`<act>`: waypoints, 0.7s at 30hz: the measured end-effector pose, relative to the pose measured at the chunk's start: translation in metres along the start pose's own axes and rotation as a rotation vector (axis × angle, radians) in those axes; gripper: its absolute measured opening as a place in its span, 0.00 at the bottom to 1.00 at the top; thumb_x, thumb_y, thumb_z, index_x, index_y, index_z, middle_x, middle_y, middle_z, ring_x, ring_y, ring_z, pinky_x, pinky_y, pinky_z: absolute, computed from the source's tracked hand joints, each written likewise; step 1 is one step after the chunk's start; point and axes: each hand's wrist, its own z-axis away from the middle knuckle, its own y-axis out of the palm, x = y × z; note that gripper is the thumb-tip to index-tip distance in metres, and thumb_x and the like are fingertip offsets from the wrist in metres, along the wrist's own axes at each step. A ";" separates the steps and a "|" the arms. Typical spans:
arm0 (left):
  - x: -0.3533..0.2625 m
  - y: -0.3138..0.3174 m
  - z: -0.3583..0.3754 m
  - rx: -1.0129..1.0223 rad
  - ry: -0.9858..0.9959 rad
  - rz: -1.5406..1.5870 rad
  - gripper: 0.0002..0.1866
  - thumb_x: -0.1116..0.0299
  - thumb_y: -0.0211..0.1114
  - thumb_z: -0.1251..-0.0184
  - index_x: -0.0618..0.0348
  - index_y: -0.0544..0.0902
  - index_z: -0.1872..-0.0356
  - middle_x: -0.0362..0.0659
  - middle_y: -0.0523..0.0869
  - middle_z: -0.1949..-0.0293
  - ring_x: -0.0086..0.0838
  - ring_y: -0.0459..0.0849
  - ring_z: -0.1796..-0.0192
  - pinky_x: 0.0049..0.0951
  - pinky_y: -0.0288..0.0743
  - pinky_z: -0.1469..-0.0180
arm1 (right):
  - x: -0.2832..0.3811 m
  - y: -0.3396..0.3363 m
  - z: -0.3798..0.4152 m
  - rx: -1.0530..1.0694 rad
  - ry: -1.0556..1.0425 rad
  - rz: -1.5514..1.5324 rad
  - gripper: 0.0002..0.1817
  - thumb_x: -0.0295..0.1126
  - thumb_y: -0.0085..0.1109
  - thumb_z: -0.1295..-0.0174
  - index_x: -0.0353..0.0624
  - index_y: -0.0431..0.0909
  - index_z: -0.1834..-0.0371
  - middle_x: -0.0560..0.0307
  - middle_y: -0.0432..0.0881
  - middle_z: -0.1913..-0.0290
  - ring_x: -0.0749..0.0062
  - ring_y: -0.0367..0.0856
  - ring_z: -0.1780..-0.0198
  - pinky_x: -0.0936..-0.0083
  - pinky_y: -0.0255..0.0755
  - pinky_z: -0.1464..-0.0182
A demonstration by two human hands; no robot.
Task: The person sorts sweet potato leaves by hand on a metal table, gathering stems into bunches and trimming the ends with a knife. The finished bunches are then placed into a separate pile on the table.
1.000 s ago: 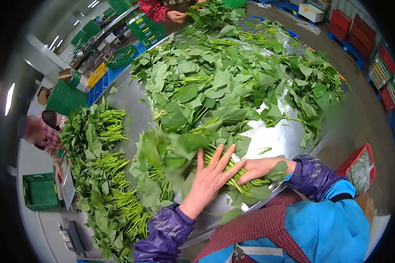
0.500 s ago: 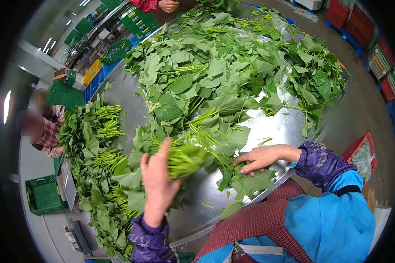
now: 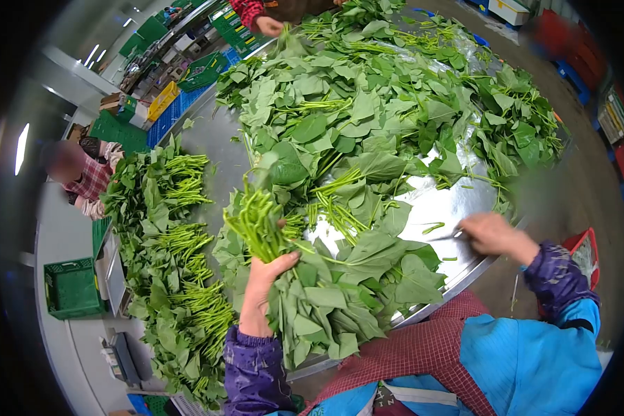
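Note:
My left hand (image 3: pixel 269 281) is wrapped round a bunch of leafy green stems (image 3: pixel 255 225). The cut stem ends point up, and broad leaves hang down over my lap side of the table. My right hand (image 3: pixel 492 236) is closed at the table's near right edge, on what looks like a small knife (image 3: pixel 449 237) with a thin dark blade pointing left. Just left of the blade lies a short piece of stem (image 3: pixel 433 229). Loose greens (image 3: pixel 347 104) are heaped beyond both hands on the metal table (image 3: pixel 218 149).
Bundled greens (image 3: pixel 184 239) line the table's left side, stems facing inward. A person (image 3: pixel 93 173) stands at the left; another person's hand (image 3: pixel 269 26) touches greens at the far end. A green crate (image 3: pixel 73 288) is at left, a red bin (image 3: pixel 581 249) at right.
My left hand has turned the bunch so its stems point up, leaves now gathered below. My right hand has left the leaves and moved right and up, with the thin blade now showing.

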 end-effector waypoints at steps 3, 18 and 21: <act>0.007 0.007 -0.011 0.067 -0.067 -0.011 0.26 0.77 0.66 0.55 0.60 0.71 0.49 0.37 0.74 0.59 0.22 0.75 0.60 0.21 0.70 0.58 | -0.019 -0.039 0.024 -0.122 0.175 0.076 0.16 0.31 0.55 0.55 0.41 0.69 0.62 0.47 0.77 0.70 0.52 0.76 0.64 0.60 0.69 0.63; 0.016 0.123 -0.020 0.548 -0.272 -0.275 0.26 0.73 0.68 0.58 0.62 0.74 0.52 0.41 0.78 0.56 0.24 0.74 0.53 0.23 0.65 0.48 | 0.094 -0.058 -0.054 -0.455 0.010 -0.230 0.12 0.30 0.58 0.59 0.40 0.71 0.71 0.50 0.75 0.83 0.53 0.77 0.76 0.61 0.67 0.78; 0.029 0.134 -0.021 0.583 -0.228 -0.241 0.21 0.72 0.67 0.56 0.63 0.76 0.57 0.40 0.79 0.60 0.24 0.76 0.56 0.23 0.67 0.52 | 0.086 -0.046 -0.054 -0.424 0.064 -0.250 0.13 0.32 0.58 0.61 0.38 0.73 0.70 0.45 0.75 0.82 0.50 0.77 0.74 0.59 0.70 0.72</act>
